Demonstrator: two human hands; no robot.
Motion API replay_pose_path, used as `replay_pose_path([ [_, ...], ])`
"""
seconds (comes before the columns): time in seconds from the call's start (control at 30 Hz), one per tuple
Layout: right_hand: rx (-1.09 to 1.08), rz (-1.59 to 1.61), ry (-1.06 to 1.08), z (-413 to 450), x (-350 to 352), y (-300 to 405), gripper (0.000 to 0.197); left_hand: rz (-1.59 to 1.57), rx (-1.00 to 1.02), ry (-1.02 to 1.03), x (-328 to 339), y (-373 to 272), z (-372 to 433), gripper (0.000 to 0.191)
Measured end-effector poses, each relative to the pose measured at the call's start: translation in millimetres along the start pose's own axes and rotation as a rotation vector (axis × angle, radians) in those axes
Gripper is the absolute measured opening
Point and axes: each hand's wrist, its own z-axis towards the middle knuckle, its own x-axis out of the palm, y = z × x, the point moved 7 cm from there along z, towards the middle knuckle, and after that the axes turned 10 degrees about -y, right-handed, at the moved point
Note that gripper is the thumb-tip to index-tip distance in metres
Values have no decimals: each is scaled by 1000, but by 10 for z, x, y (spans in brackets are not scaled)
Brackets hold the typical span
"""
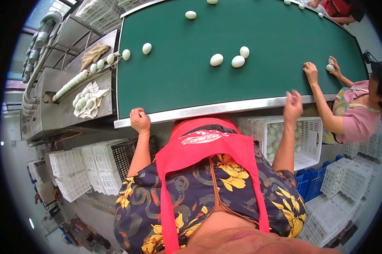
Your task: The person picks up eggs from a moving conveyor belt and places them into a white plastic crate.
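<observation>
My left hand [140, 120] rests on the metal edge at the near left corner of a green conveyor belt [178, 82], its fingers curled; whether it grips anything cannot be told. Past the belt's near edge on the right, my right hand [293, 106] is raised, slightly blurred, with fingers apart and no egg in it. Three pale eggs [216, 59] lie near the belt's middle, two of them touching. Another egg [147, 48] and one beside the feed rail lie at the left. Below my right hand, a white plastic crate [308, 162] holds many eggs.
At the left, a row of eggs [72, 83] lines a rail on a steel machine, beside eggs on a cloth [97, 95]. A co-worker [359, 117] stands at the right, one hand at two eggs. Another person [338, 11] is across the belt. Stacked crates [67, 162] stand behind.
</observation>
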Motion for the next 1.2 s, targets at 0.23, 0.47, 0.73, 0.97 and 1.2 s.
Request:
replay_pose_path([
  [0.23,-308,-272,380,665,1613,586,94,-77,5,31,-78,-649,-2,11],
  [0.47,-314,-437,693,606,1676,653,77,-103,32,44,-207,-1014,-108,10],
  [0.73,-659,-401,609,31,1141,759,52,-130,94,73,-157,-1239,-50,11],
  [0.97,-207,-432,374,576,1175,-90,49,-122,133,101,64,-1265,-189,13],
  [1.2,649,913,698,225,187,-154,41,-42,122,111,142,-813,-170,15],
])
